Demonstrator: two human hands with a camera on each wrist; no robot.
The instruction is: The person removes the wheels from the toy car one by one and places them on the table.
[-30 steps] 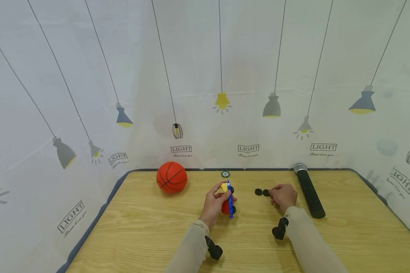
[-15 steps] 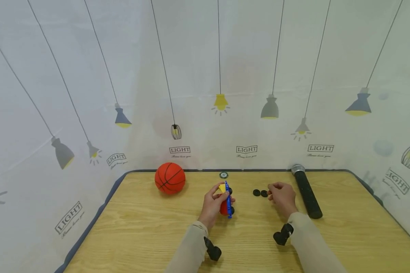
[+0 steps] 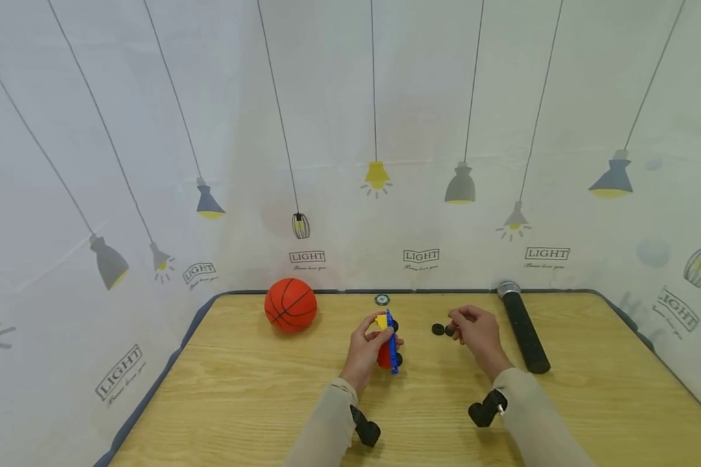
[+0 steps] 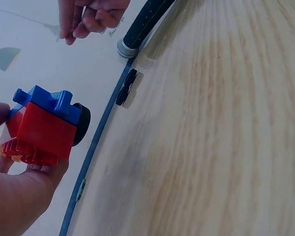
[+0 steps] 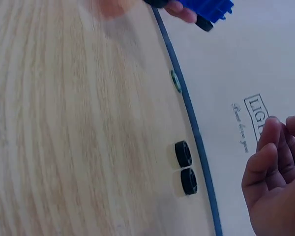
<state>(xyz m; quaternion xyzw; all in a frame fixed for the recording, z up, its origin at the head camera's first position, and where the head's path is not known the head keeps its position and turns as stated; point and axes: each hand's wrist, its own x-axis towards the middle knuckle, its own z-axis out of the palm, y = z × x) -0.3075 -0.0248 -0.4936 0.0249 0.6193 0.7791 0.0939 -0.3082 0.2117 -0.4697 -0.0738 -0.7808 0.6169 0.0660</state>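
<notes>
My left hand (image 3: pixel 362 353) grips a small toy vehicle (image 3: pixel 383 353) with a blue base, red and yellow body and black wheels. It is turned on its side, blue base facing right. In the left wrist view the toy vehicle (image 4: pixel 46 125) sits between thumb and fingers, with a black wheel (image 4: pixel 82 124) on its underside. My right hand (image 3: pixel 478 331) hovers by two loose black wheels (image 3: pixel 437 329) on the table. Its fingers are loosely bent, and the right wrist view shows nothing between the fingertips (image 5: pixel 273 123). Both wheels (image 5: pixel 183 154) stand apart from that hand.
An orange-red basketball (image 3: pixel 291 305) sits at the back left of the wooden table (image 3: pixel 257 395). A black microphone (image 3: pixel 524 331) lies to the right of my right hand. A small round disc (image 3: pixel 382 299) lies near the back edge, before a printed backdrop (image 3: pixel 339 117).
My right hand has lifted off the right-hand loose wheel, its fingertips now higher and slightly left. My left hand keeps its hold on the toy vehicle. The head view shifted slightly.
</notes>
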